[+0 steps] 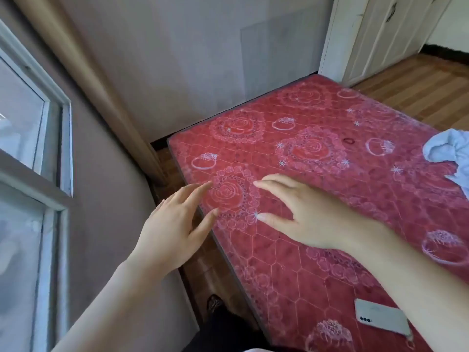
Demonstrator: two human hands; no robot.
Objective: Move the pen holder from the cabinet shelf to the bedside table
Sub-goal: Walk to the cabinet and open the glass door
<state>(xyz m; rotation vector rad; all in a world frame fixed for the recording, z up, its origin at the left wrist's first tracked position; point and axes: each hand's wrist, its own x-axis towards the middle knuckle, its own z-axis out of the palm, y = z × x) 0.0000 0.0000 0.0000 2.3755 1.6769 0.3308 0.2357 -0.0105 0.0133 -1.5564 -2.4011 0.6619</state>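
No pen holder, cabinet shelf or bedside table shows in the head view. My left hand (pixel 172 224) hovers with fingers spread over the left edge of a red rose-patterned mattress (pixel 317 189), holding nothing. My right hand (pixel 312 214) is held palm down just above the mattress, fingers apart and empty. The two hands are a short gap apart, with a rose print between them.
A white phone (pixel 380 320) lies on the mattress near my right forearm. A pale blue cloth (pixel 451 153) lies at the right edge. A window (pixel 33 153) is on the left wall, white cabinet doors (pixel 375 34) stand at the back right, and wooden floor (pixel 418 85) lies beyond the bed.
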